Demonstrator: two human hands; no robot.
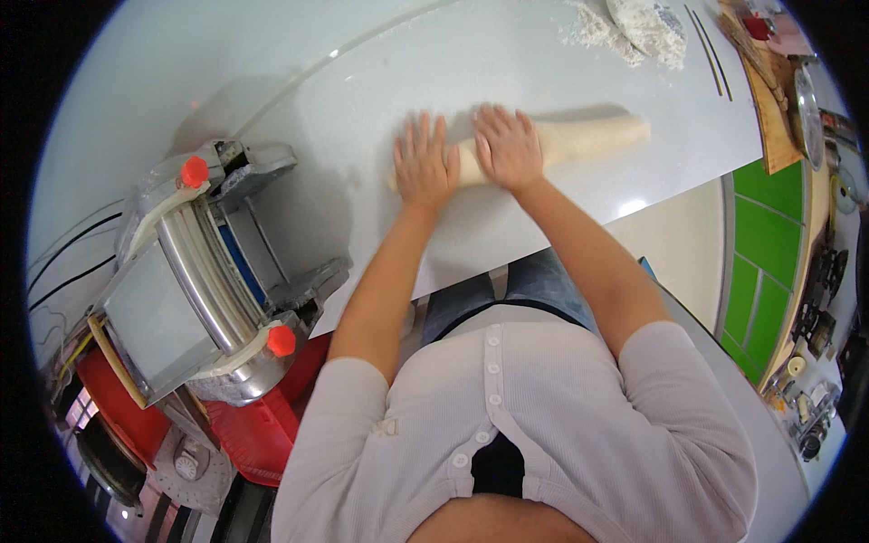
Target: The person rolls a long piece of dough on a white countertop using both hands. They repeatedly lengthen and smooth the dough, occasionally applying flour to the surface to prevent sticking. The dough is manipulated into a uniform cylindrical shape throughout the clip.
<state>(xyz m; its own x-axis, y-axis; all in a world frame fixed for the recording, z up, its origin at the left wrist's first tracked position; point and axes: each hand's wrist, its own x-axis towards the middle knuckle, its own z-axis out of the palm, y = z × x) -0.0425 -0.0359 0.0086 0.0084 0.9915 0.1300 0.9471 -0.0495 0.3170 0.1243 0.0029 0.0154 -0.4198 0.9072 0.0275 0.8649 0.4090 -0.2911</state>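
A long, pale roll of dough lies across the white worktop, running from beneath my hands out to the right. My left hand rests palm down on the dough's left end, with its fingers pointing away from me. Farther along, my right hand also presses flat on the roll, its fingers slightly spread. Both palms hide the dough under them. A short stretch of dough shows between the two hands, and neither hand is closed around it.
To the left stands a dough sheeter with steel rollers and red knobs. Loose flour is heaped at the far right near two thin sticks. A wooden board borders the worktop's right end. Red plastic containers sit below the machine.
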